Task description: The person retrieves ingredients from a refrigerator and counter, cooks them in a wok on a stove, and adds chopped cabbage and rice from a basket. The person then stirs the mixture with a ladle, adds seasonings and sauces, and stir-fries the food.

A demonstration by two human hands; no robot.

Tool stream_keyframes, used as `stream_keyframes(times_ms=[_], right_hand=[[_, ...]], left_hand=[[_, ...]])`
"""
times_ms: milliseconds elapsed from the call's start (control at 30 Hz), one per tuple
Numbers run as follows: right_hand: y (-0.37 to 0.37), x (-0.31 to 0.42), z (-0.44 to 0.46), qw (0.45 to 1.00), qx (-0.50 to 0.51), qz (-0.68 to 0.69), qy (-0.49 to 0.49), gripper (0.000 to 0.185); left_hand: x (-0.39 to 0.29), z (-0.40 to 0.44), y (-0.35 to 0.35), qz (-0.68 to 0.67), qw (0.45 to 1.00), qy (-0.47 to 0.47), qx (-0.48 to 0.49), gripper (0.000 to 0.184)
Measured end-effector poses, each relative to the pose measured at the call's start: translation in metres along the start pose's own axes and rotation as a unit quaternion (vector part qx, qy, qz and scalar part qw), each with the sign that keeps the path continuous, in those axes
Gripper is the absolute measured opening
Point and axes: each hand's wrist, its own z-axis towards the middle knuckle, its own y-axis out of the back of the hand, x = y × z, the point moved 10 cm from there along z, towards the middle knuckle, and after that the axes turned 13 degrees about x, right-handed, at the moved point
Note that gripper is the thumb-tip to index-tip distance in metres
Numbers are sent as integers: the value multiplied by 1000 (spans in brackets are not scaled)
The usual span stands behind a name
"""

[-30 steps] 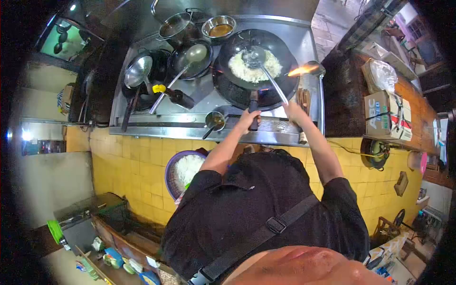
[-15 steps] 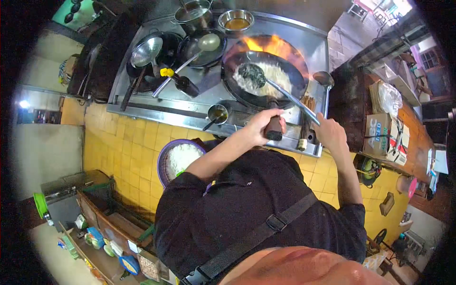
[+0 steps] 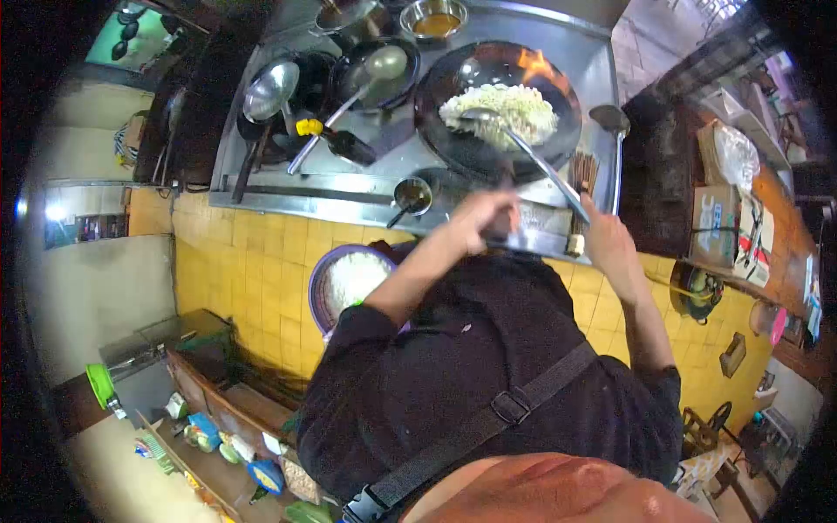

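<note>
A black wok (image 3: 436,131) stands on the stove with a heap of pale rice (image 3: 514,112) in it. My left hand (image 3: 478,220), blurred by motion, is closed round the wok's dark handle (image 3: 500,223) at the near side. In my right hand (image 3: 610,242) is the long metal handle of a ladle (image 3: 542,162), which slants up and left into the wok. The ladle's bowl rests at the left edge of the rice. Flames (image 3: 542,66) show along the wok's far right rim.
A purple basin (image 3: 316,292) of white rice stands left of my body. Left of the wok lie another ladle (image 3: 384,63), a yellow-capped bottle (image 3: 349,148) and a small saucepan (image 3: 411,196). A steel bowl (image 3: 434,17) of brown liquid sits behind; another ladle (image 3: 609,117) lies right.
The flames behind the wok have shrunk. The rice is heaped toward the wok's far side. The ladle's bowl has turned over and moved slightly. My left hand still holds the wok handle.
</note>
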Motion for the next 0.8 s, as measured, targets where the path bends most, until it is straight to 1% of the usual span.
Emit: stream_keyframes(times_ms=[33,67,100,167,233,300,333,367,433,467,500,533,567,600,633,667,700,733,767,800], right_hand=[[-4,-4,8,999,27,0,-23,53],[-14,-14,19,999,-2,-17,-34,50],[-24,-20,25,999,4,-12,-37,50],[-11,-32,40,995,-48,-58,-61,52],[12,-37,19,995,-24,-59,-78,49],[39,-39,-4,995,-81,46,-15,46],[43,-41,-13,990,-98,100,-11,42],[39,-39,-11,990,-97,102,-10,42],[32,-27,-1,967,-126,207,79,37],[19,-17,16,960,-96,254,72,34],[-21,-24,51,953,-98,278,71,31],[-66,-27,89,960,-62,267,58,29],[-94,-20,109,951,3,309,11,28],[-114,-24,136,968,14,250,2,27],[-140,-38,181,984,7,169,53,29],[-97,-31,174,984,-28,171,42,33],[-59,-25,161,982,-57,176,30,38],[-34,-18,149,979,-104,163,66,39],[-45,-24,152,980,-103,158,67,39],[-57,-35,153,978,-132,154,52,38]], left_hand=[[5,32,34,-90,996,-14,13,21],[6,45,56,-52,996,-75,-17,22],[2,48,67,-10,989,-137,-46,23],[20,12,21,18,990,-138,16,17],[33,-35,-27,-103,994,2,39,12],[24,-23,-14,-90,994,-13,52,13],[25,-15,-1,-76,995,-22,58,14],[18,5,23,-26,996,-72,46,14],[13,54,81,90,985,-145,-4,14],[16,76,98,92,985,-144,-4,14],[11,94,112,86,983,-163,-17,17],[8,100,117,78,980,-183,-29,20],[10,99,116,77,980,-184,-26,20],[11,99,114,63,982,-180,-16,21],[6,100,110,48,982,-182,-5,21],[10,103,118,75,985,-155,-19,24],[11,108,123,71,985,-159,-18,24],[9,112,131,105,979,-175,-25,25],[2,111,131,139,971,-193,-31,25],[4,112,132,119,975,-184,-26,26]])
